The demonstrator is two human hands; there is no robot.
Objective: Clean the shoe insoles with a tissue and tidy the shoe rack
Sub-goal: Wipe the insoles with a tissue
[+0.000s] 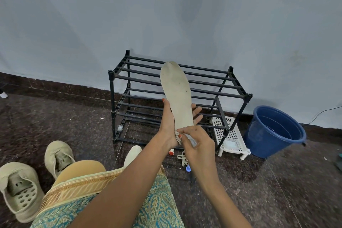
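At frame centre, the left hand (167,124) grips a beige insole (175,89) upright before the black shoe rack (248,96), while the right hand (199,146) pinches a tissue (191,140) at its heel.

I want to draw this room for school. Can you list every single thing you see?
insole: one, dirty off-white, held up in front of the rack
tissue: one, greyish white, at the insole's heel
shoe rack: one, black, against the wall
shoes: two, beige, on the floor at left
flat piece: one, whitish, on the floor, maybe another insole
tray: one, white with holes, between rack and bucket
bucket: one, blue, right of the rack
laces: pale, on the floor below the hands
left hand: holds the insole
right hand: fingers pinch the tissue
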